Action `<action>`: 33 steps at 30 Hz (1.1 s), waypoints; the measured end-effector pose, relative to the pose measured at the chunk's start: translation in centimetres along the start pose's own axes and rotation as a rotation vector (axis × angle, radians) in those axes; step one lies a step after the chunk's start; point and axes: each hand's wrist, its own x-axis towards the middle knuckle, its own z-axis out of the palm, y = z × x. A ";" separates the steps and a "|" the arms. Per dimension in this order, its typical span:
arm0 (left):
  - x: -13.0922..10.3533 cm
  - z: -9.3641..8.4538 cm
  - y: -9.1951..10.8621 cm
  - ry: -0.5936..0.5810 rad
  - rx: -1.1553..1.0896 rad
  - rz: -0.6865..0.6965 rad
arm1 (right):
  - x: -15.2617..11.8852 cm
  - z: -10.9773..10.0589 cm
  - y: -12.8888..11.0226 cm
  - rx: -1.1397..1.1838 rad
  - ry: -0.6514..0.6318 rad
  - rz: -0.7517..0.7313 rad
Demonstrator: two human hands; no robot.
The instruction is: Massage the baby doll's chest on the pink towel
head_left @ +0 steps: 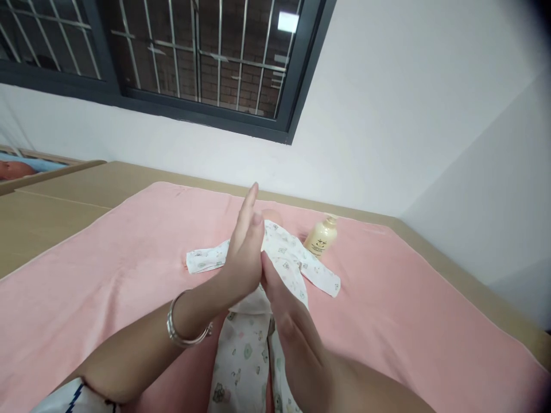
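Observation:
My left hand [246, 252], with a silver bangle at its wrist, is raised with its fingers stretched out. Against its palm side rests my right hand [293, 321], slanting up from the lower right. The two touch near the fingertips of the right hand, and no object shows between them. Below them lies a doll or baby figure in a white patterned outfit [247, 355], its sleeves spread to both sides. My hands cover its middle and most of its head. A pale yellow bottle [321, 238] stands beside its shoulder on the right.
A pink cloth [142, 241] covers much of the wooden table [60, 201]. Behind it rise a white wall [365, 115] and a dark-framed window [202, 109] with metal bars. At the far left edge, a reddish-brown object [16, 170] lies on blue fabric.

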 end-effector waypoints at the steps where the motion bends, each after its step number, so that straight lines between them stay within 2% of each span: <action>1: 0.7 0.3 -1.0 0.001 0.005 -0.060 | 0.6 -0.2 0.1 0.047 0.008 0.035; 4: 2.2 1.2 -4.1 0.001 0.039 -0.208 | 2.6 -0.8 1.3 0.084 0.088 0.131; 6: 2.9 1.6 -6.2 0.029 0.086 -0.234 | 4.1 -1.5 2.9 0.022 0.148 0.156; 10: 3.5 2.0 -10.5 -0.035 0.296 -0.200 | 6.9 -3.6 7.5 -0.286 0.271 0.131; 12: 3.2 2.2 -12.3 -0.073 0.410 -0.139 | 7.9 -4.7 9.9 -0.481 0.259 0.120; 14: 2.7 2.6 -13.6 -0.094 0.515 -0.071 | 8.6 -5.5 12.0 -0.630 0.188 0.120; 16: 2.2 2.9 -14.4 -0.115 0.612 -0.029 | 9.1 -6.3 13.7 -0.709 0.127 0.130; 19: 1.6 3.0 -14.7 -0.123 0.745 -0.015 | 9.6 -7.4 15.0 -0.736 0.111 0.184; 22: 1.5 2.9 -14.7 -0.119 0.848 -0.028 | 9.5 -7.5 14.6 -0.801 0.123 0.274; 25: 1.8 2.4 -14.9 -0.136 0.819 -0.037 | 8.8 -6.1 13.3 -0.944 0.127 0.312; 29: 2.0 1.8 -15.5 -0.110 0.685 -0.023 | 8.4 -4.7 12.5 -0.989 0.033 0.158; 31: 1.9 1.8 -15.7 -0.092 0.666 0.005 | 8.7 -5.5 13.2 -0.914 -0.008 0.076; 33: 1.7 1.9 -15.8 -0.078 0.678 0.021 | 9.1 -6.8 14.1 -0.819 0.005 0.050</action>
